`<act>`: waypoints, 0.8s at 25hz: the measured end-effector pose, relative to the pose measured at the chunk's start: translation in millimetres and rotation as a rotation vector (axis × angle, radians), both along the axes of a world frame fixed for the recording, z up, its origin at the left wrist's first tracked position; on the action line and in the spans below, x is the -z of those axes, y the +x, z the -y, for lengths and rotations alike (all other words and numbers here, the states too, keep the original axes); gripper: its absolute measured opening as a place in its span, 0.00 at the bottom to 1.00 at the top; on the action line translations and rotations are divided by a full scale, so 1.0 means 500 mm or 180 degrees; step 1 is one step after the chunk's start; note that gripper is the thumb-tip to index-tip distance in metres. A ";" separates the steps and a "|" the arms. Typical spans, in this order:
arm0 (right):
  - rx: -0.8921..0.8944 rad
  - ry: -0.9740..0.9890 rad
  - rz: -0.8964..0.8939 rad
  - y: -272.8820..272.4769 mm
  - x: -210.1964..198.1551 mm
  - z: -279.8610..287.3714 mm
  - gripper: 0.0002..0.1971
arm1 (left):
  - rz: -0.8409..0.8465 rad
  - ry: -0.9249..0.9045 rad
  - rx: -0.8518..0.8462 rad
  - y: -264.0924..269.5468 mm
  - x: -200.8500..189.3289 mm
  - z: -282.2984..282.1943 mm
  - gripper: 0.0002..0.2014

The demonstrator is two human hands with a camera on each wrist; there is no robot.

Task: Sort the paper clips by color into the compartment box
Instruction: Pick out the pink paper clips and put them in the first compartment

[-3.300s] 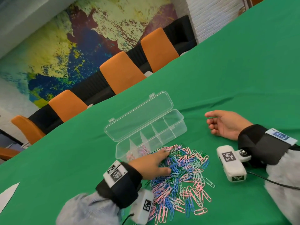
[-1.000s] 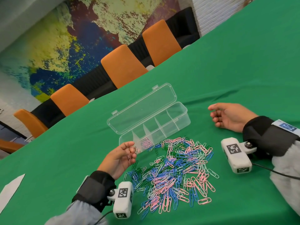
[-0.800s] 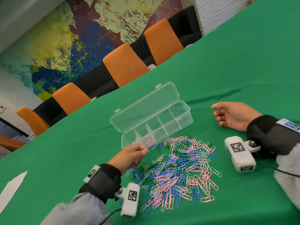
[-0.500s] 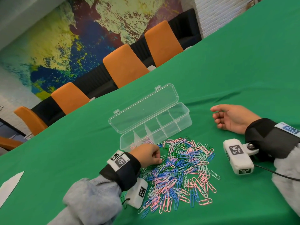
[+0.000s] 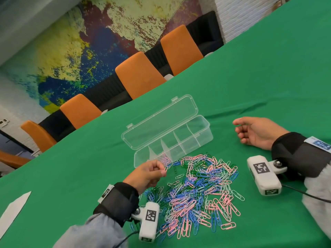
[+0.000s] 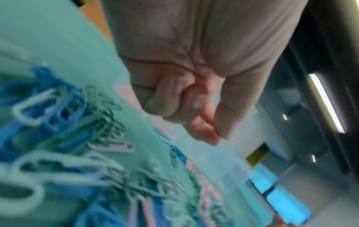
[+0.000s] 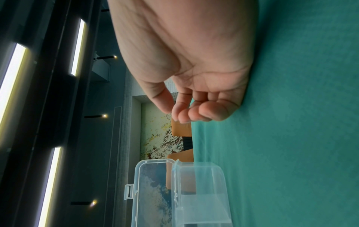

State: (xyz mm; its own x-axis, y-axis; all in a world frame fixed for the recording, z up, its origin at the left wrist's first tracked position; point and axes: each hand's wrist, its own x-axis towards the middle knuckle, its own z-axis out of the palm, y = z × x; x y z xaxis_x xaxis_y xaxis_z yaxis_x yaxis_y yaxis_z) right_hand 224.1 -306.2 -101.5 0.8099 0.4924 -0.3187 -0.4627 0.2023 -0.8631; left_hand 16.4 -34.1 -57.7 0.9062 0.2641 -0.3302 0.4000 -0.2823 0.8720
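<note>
Desk (image 5: 268,68): covered in green cloth, carrying all items below.

Box (image 5: 202,138): clear plastic, long, divided into compartments, lid (image 5: 159,122) hinged open and lying back toward the far edge. Sits near the middle of the desk. Pink clips (image 5: 165,159) lie in a compartment near its left end; the other compartments look bare, though the clear walls make this hard to judge.

Pile (image 5: 200,192): loose paper clips, pink, blue, green and white mixed, spread on the cloth just at the near side of the box, reaching toward the near edge.

Left hand (image 5: 146,174): raised just above the left rim of the pile, close to the box's left end. Grip clenched to a pinch, thumb and forefinger holding one pink clip (image 5: 166,168); remaining fingers curled in. The left wrist view is blurred and shows the curled fingers (image 6: 174,99) only.

Right hand (image 5: 258,132): resting on its side on the cloth, to the right of the box and apart from it. Grip released, fingers (image 7: 186,113) loosely curled, holding nothing.

Chairs (image 5: 139,76): orange, ranged along the far edge.

Paper (image 5: 12,210): white sheet at the left near edge.
</note>
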 end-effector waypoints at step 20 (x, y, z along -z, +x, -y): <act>-0.0049 -0.0046 0.0041 -0.004 -0.007 0.002 0.08 | 0.0850 -0.0254 -0.2275 0.006 -0.073 -0.093 0.07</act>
